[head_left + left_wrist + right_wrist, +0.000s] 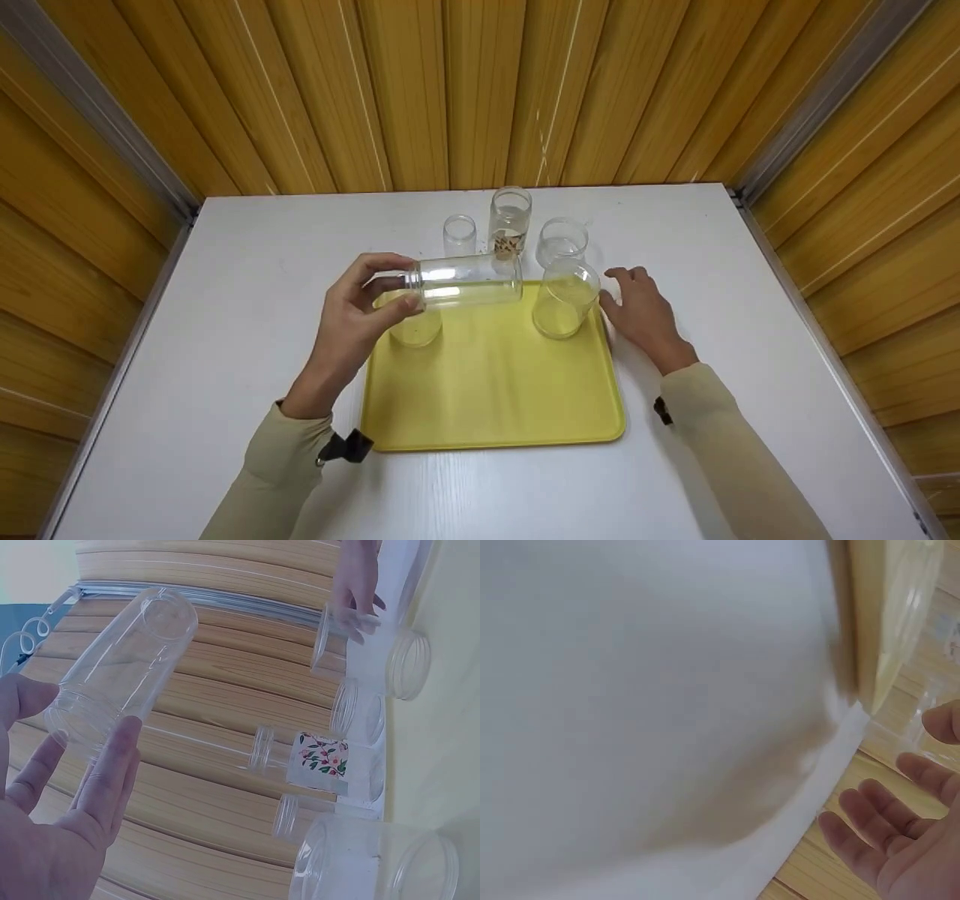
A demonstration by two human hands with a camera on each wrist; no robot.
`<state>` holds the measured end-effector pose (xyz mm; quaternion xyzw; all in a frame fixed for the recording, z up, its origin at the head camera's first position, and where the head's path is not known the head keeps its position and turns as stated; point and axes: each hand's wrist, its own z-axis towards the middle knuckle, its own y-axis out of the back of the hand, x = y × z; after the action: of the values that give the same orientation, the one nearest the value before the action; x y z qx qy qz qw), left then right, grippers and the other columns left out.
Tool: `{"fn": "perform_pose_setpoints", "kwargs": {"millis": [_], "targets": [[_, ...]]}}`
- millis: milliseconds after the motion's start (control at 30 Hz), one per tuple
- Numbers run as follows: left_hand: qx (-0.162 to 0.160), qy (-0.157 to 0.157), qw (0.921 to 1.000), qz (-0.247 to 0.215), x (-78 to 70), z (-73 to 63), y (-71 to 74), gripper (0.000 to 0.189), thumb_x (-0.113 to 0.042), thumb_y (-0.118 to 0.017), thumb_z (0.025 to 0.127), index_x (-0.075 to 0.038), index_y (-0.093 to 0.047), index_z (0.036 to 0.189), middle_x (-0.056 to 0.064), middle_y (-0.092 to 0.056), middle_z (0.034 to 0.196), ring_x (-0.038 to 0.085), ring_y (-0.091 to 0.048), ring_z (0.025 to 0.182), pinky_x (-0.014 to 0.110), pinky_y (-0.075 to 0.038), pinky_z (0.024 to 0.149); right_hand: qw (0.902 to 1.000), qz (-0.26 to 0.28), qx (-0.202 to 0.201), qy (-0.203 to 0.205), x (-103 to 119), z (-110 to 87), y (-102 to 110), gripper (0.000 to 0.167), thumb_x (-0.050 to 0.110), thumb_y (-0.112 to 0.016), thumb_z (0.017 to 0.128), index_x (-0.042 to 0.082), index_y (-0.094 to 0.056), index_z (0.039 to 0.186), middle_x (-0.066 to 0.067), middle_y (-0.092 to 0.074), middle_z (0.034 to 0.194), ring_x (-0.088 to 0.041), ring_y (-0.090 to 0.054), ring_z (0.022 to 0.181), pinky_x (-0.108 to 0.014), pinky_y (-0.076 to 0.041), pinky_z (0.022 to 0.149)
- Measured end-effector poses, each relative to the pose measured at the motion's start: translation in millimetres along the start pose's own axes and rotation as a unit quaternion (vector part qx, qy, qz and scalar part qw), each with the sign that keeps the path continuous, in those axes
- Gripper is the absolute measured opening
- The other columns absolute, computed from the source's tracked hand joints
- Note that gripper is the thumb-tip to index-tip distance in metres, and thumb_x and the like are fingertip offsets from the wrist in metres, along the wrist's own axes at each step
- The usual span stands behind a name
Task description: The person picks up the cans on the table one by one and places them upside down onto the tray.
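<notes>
My left hand [352, 315] pinches a tall clear jar [469, 281] by its neck between thumb and fingers. The jar lies on its side over the far part of a yellow tray [495, 390], its base pointing right. In the left wrist view, this jar [127, 652] looks see-through, with nothing inside. Below it, partly hidden by the hand, a second clear jar [416, 331] stands on the tray's left. A wide clear jar [566, 300] is at the tray's far right corner. Beside that one, my right hand [643, 315] has its fingers loosely spread, holding nothing.
Behind the tray on the white table [247, 300] stand a small clear jar [459, 236], a tall jar with a flower print [510, 225] and a low wide jar [562, 244]. Wood-look panels [480, 90] wall the table in at the back and sides.
</notes>
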<state>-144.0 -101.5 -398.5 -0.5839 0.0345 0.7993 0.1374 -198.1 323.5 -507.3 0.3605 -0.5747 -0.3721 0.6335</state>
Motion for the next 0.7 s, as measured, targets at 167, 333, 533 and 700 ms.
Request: {"fn": "perform_pose_setpoints", "kwargs": {"millis": [167, 333, 533, 700], "targets": [[0.001, 0.0, 1.0, 0.001, 0.7, 0.2, -1.1, 0.041, 0.004, -0.074, 0.094, 0.005, -0.061, 0.132, 0.018, -0.058, 0.134, 0.034, -0.065, 0.116, 0.046, -0.061, 0.088, 0.9972, 0.037, -0.062, 0.017, 9.3, 1.8, 11.5, 0.044, 0.02, -0.059, 0.106, 0.0, -0.057, 0.145, -0.028, -0.053, 0.131, -0.043, -0.057, 0.112, -0.06, -0.051, 0.086], [-0.001, 0.002, 1.0, -0.001, 1.4, 0.2, -2.3, 0.04, 0.005, -0.073, 0.093, 0.005, -0.061, 0.132, 0.018, -0.058, 0.133, 0.034, -0.065, 0.117, 0.046, -0.061, 0.088, 0.9912, 0.078, -0.103, 0.027, 20.7, 3.1, 24.0, 0.044, 0.017, -0.061, 0.105, 0.001, -0.057, 0.146, -0.024, -0.053, 0.134, -0.041, -0.057, 0.12, -0.058, -0.051, 0.089], [-0.001, 0.003, 1.0, 0.002, 1.7, 0.1, -4.0, 0.041, 0.005, -0.073, 0.093, 0.004, -0.061, 0.132, 0.017, -0.058, 0.133, 0.034, -0.065, 0.118, 0.047, -0.061, 0.088, 0.9807, 0.12, -0.145, 0.05, 36.6, 1.0, 37.6, 0.042, 0.011, -0.063, 0.103, 0.0, -0.058, 0.144, -0.022, -0.053, 0.134, -0.04, -0.058, 0.122, -0.055, -0.052, 0.095], [0.002, 0.004, 1.0, 0.002, 0.7, 0.3, -6.6, 0.041, 0.005, -0.074, 0.092, 0.004, -0.061, 0.132, 0.017, -0.058, 0.133, 0.034, -0.065, 0.119, 0.047, -0.061, 0.089, 0.9688, 0.146, -0.176, 0.096, 53.0, -3.5, 45.1, 0.042, 0.007, -0.067, 0.102, -0.001, -0.06, 0.143, -0.021, -0.054, 0.133, -0.033, -0.059, 0.12, -0.049, -0.052, 0.097]]}}
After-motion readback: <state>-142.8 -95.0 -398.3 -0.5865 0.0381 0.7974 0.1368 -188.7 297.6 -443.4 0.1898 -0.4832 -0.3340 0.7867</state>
